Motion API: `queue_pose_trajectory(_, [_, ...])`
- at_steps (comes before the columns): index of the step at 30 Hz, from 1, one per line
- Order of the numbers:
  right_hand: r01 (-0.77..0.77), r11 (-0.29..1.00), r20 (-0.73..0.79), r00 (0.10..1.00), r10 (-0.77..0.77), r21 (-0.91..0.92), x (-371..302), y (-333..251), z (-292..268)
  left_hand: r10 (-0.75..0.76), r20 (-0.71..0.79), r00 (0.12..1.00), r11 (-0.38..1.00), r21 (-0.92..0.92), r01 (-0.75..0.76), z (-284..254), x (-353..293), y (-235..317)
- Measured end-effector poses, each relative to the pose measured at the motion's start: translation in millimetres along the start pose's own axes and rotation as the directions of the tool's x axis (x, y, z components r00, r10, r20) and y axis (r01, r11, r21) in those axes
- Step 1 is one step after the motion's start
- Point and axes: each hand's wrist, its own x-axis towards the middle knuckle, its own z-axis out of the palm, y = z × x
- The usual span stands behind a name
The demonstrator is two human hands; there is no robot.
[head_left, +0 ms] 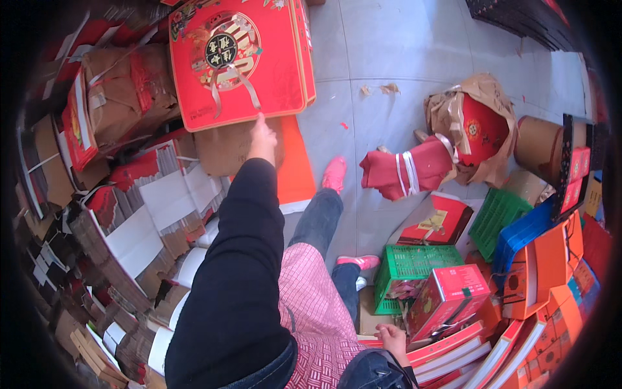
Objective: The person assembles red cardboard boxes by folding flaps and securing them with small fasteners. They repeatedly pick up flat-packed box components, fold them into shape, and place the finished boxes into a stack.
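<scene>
Box [282,71], red, already closed, its ribbon [251,92] left loose on top, lies above a brown carton [223,148] by the floor's [402,52] left edge. My left arm stretches forward, left grip [262,137] at the box's near edge; my right grip [392,340] hangs low, half curled. Whether either pinches anything, I cannot tell.

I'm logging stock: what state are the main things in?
Red gift box: closed, ribbon over its lid
Maroon bundle: bound with white straps
Brown paper wrapping: open, red contents showing
Red carton: closed
Pink shoes: worn
Left hand: at gift box's near edge, grip unclear
Right hand: fingers bent
</scene>
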Motion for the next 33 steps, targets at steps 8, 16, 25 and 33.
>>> queue_pose_trajectory(8, [0.038, 0.982, -0.033, 0.999, -0.033, 0.183, 13, -93, -9, 0.309, -0.012, 0.951, 0.835, -0.475, -0.277, -24, -30, 79])
queue_pose_trajectory(16, [0.190, 0.970, -0.021, 0.982, -0.189, 0.150, -19, -104, -19, 0.730, 0.135, 0.669, 0.679, -0.042, -0.733, -141, -275, 198])
queue_pose_trajectory(25, [0.419, 0.906, -0.101, 0.900, -0.424, -0.064, -54, -134, -18, 0.646, 0.761, 0.068, -0.576, 0.544, -0.610, -204, -439, 310])
queue_pose_trajectory(33, [0.586, 0.698, -0.096, 0.733, -0.673, -0.412, -122, -256, -11, 0.499, 0.844, -0.199, -0.736, 0.291, -0.611, -132, -569, 502])
